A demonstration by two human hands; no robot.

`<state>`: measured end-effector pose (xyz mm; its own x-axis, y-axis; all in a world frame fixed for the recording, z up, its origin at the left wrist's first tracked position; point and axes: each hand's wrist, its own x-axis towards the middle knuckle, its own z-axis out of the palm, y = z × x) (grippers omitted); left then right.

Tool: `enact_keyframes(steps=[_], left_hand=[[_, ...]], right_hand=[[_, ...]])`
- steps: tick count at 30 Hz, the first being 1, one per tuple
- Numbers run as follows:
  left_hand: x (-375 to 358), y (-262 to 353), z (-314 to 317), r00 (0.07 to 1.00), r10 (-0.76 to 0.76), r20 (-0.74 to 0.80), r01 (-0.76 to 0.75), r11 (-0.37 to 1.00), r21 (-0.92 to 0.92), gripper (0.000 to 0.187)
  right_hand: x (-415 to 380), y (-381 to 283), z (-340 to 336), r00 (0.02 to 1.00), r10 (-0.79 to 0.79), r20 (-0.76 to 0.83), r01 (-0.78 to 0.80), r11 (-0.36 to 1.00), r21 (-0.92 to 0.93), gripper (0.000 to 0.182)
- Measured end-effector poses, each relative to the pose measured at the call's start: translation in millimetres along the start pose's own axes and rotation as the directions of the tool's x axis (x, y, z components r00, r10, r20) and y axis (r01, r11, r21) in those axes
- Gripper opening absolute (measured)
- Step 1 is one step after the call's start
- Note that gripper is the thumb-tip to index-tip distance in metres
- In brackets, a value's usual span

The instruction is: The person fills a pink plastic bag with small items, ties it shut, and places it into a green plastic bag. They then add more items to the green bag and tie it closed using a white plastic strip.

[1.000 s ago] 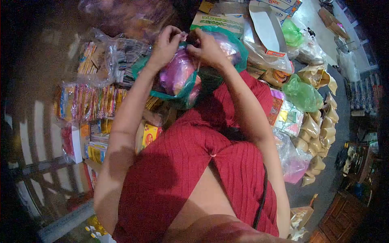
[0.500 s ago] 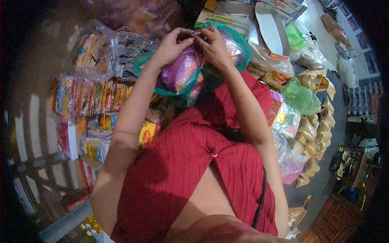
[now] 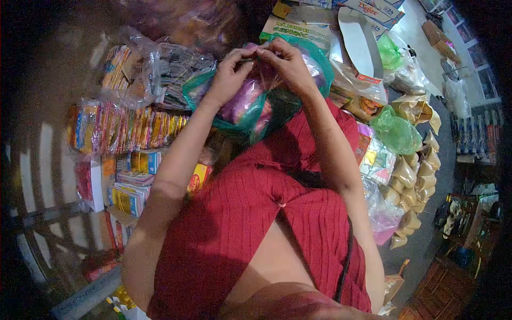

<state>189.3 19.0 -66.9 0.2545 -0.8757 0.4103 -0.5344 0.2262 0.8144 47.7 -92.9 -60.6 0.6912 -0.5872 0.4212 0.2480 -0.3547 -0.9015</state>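
A teal plastic bag [image 3: 242, 130] stands open against my lap, filled with shiny purple and pink packets [image 3: 242, 104]. Over its mouth, my left hand [image 3: 232, 77] and my right hand [image 3: 290, 64] come together with their fingertips nearly touching. Both hands pinch at thin clear plastic [image 3: 271, 80], which runs down from the fingers into the teal bag. The exact edge or knot between the fingertips is too small to make out. My forearms reach forward on both sides of my dark red ribbed clothing [image 3: 224, 224].
To the left are rows of colourful packets [image 3: 128, 125], stacked booklets [image 3: 130, 184] and a yellow-red box [image 3: 199, 177]. On the right lie a green plastic bag [image 3: 396, 130], several tan pouches [image 3: 408, 176] and a white cardboard tray [image 3: 362, 48]. Printed cartons [image 3: 373, 13] stand behind.
My hands stay pinched together above the bag; the left hand has shifted slightly right and down. The teal bag's left rim has moved a little inward.
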Motion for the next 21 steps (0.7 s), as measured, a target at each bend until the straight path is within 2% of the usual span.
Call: enact_keyframes(steps=[1, 3, 4, 5, 7, 9, 10, 11, 13, 15, 17, 21], left_hand=[[4.6, 1.0, -2.9, 1.0, 0.003, 0.001, -0.003, 1.0, -0.005, 0.032], [14.1, 1.3, -10.2, 0.997, -0.032, 0.075, 0.034, 0.999, -0.025, 0.023], [19.4, -3.3, -11.4, 0.997, 0.025, 0.073, -0.028, 0.999, 0.039, 0.023], [19.0, -7.5, -10.4, 0.997, 0.03, 0.072, -0.032, 0.999, 0.036, 0.023], [20.1, -13.4, -7.9, 0.987, -0.139, 0.086, 0.16, 0.933, -0.323, 0.012], [22.3, -14.6, -9.0, 0.985, -0.148, 0.084, 0.168, 0.924, -0.344, 0.012], [20.5, -12.1, -9.8, 0.984, -0.162, 0.073, 0.177, 0.916, -0.36, 0.012], [18.0, -9.3, -10.0, 0.983, -0.171, 0.073, 0.186, 0.911, -0.367, 0.012], [16.7, -3.4, -9.9, 0.979, -0.195, 0.067, 0.203, 0.852, -0.483, 0.008], [17.5, -15.7, -8.9, 0.981, -0.185, 0.053, 0.187, 0.849, -0.495, 0.008], [16.9, -12.8, -8.0, 0.988, -0.156, -0.017, 0.129, 0.869, -0.478, 0.009], [15.0, -10.0, -6.8, 0.983, -0.183, -0.021, 0.148, 0.853, -0.5, 0.009]], right_hand=[[1.5, -1.9, 0.3, 1.0, 0.001, -0.001, -0.001, 1.0, -0.006, 0.017], [6.5, -5.3, 4.1, 0.992, -0.128, -0.008, 0.125, 0.981, -0.15, 0.02], [8.6, -7.6, 5.7, 0.992, -0.129, -0.007, 0.127, 0.98, -0.155, 0.02], [9.9, -9.8, 6.9, 0.991, -0.135, -0.007, 0.129, 0.963, -0.235, 0.021], [8.7, -23.9, 4.9, 0.99, -0.139, -0.015, 0.127, 0.939, -0.32, 0.021], [1.9, -51.9, 3.5, 0.988, 0.006, 0.153, 0.092, 0.777, -0.623, 0.019], [2.8, -51.5, 2.9, 0.968, -0.081, 0.239, 0.228, 0.685, -0.692, 0.02], [-0.8, -54.1, -1.5, 0.967, -0.07, 0.244, 0.224, 0.686, -0.692, 0.02], [-5.7, -69.6, -13.6, 0.86, 0.258, 0.439, 0.231, 0.571, -0.788, 0.02], [-11.1, -75.0, -24.4, 0.842, 0.23, 0.488, 0.284, 0.579, -0.764, 0.021], [-14.5, -84.7, -32.4, 0.751, 0.354, 0.557, 0.357, 0.492, -0.794, 0.019], [-19.0, -95.8, -34.7, 0.694, 0.419, 0.586, 0.359, 0.503, -0.786, 0.016]])
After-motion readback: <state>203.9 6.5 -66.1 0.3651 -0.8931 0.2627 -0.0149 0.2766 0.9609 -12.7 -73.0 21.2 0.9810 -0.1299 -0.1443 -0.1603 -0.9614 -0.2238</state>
